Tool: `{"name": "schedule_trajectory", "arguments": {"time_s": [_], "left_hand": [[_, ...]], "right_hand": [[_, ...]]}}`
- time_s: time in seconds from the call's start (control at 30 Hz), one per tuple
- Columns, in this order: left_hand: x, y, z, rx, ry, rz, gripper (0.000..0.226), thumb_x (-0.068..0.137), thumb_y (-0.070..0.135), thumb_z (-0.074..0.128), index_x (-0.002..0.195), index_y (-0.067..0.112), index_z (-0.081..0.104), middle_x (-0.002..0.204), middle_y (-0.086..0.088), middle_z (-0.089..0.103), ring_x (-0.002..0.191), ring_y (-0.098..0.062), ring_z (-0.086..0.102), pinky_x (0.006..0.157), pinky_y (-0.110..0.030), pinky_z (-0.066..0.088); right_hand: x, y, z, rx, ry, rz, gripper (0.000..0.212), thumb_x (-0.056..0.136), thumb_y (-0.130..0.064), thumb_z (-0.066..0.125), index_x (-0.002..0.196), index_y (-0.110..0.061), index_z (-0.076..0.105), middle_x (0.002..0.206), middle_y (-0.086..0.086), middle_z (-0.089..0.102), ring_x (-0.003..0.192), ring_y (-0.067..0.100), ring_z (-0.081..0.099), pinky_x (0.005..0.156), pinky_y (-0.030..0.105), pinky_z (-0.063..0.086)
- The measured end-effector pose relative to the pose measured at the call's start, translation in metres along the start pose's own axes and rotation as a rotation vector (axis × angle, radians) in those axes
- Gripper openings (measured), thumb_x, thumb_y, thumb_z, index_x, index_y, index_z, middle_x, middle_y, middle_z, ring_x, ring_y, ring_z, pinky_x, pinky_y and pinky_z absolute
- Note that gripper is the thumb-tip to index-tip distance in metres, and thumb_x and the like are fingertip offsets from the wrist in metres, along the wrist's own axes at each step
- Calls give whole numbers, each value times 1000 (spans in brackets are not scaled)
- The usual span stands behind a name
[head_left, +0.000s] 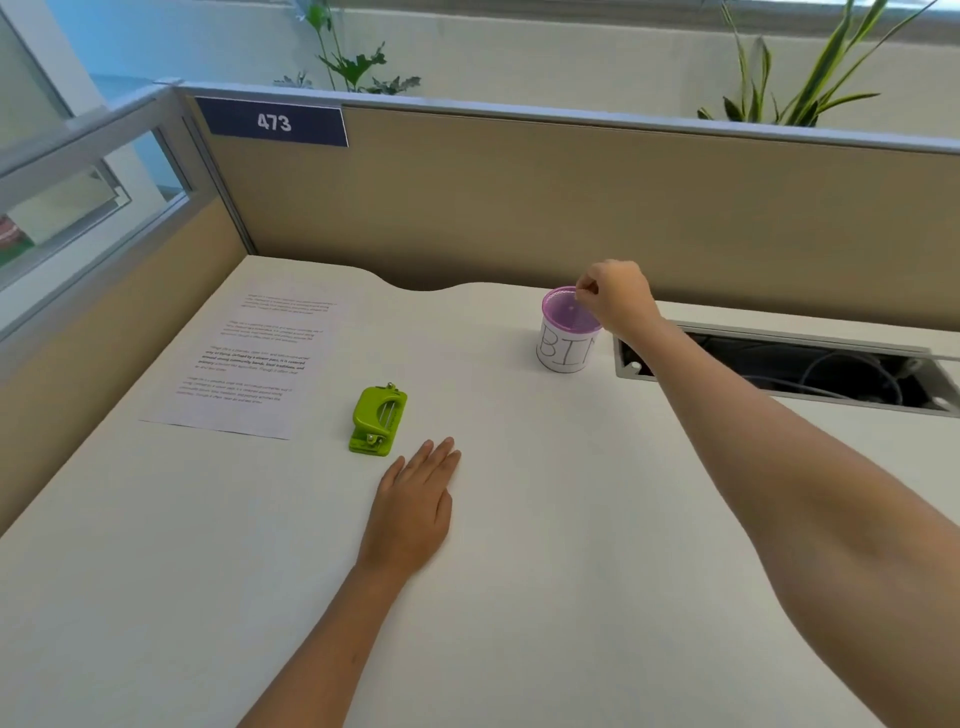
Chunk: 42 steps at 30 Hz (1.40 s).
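Observation:
A small purple cup (566, 332) with a white label reading "BIN" stands toward the back right of the white desk (519, 519). My right hand (618, 299) hovers over its rim with fingertips pinched together; whether anything is between them is too small to tell. A green staple remover (378, 420) lies near the desk's middle. My left hand (415, 506) rests flat on the desk just right of and in front of the green tool, fingers straight. A printed sheet of paper (249, 358) lies at the left.
A beige partition (519, 208) with a blue "473" plate (275, 122) closes the back and left. An open cable trough (779, 369) is cut into the desk at the right, behind my right forearm. Plants stand beyond the partition.

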<state>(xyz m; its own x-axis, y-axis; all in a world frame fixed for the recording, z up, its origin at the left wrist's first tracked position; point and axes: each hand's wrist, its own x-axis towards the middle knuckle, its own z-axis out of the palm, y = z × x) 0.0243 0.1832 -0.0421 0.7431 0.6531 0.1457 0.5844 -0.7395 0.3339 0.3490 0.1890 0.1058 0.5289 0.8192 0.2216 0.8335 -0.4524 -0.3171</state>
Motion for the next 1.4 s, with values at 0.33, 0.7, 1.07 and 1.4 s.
{"name": "schedule_trajectory", "arguments": {"time_s": [0.33,0.7,1.07,1.4], "left_hand": [[-1,3,-3,-15,36,2,49,90,11,42,138,19,48,149,6,40,140,-13,33,114,-34,22],[-15,2,-2,54,-31,11,52,96,13,35,148,16,29,158,3,21,145,-12,18,118,-32,13],[-84,14,-10,50,-29,-40,56,93,25,24,146,9,33,155,-6,28,144,-20,25,117,-39,17],[-137,25,-11,124,-108,-47,57,100,33,26,150,10,14,160,-7,8,148,-19,7,119,-39,4]], "right_hand": [[-24,-1,-6,243,322,42,27,84,-27,64,71,-4,58,72,7,61,68,22,52,58,30,37],[-179,41,33,185,128,141,26,85,-33,67,98,-10,64,102,7,62,101,30,56,81,34,39],[-336,39,68,-84,-196,238,66,95,-57,29,150,-20,21,161,0,11,148,20,8,118,39,10],[-401,20,58,-130,-255,252,69,98,-53,19,152,-12,2,161,3,-4,148,15,-4,121,38,0]]}}
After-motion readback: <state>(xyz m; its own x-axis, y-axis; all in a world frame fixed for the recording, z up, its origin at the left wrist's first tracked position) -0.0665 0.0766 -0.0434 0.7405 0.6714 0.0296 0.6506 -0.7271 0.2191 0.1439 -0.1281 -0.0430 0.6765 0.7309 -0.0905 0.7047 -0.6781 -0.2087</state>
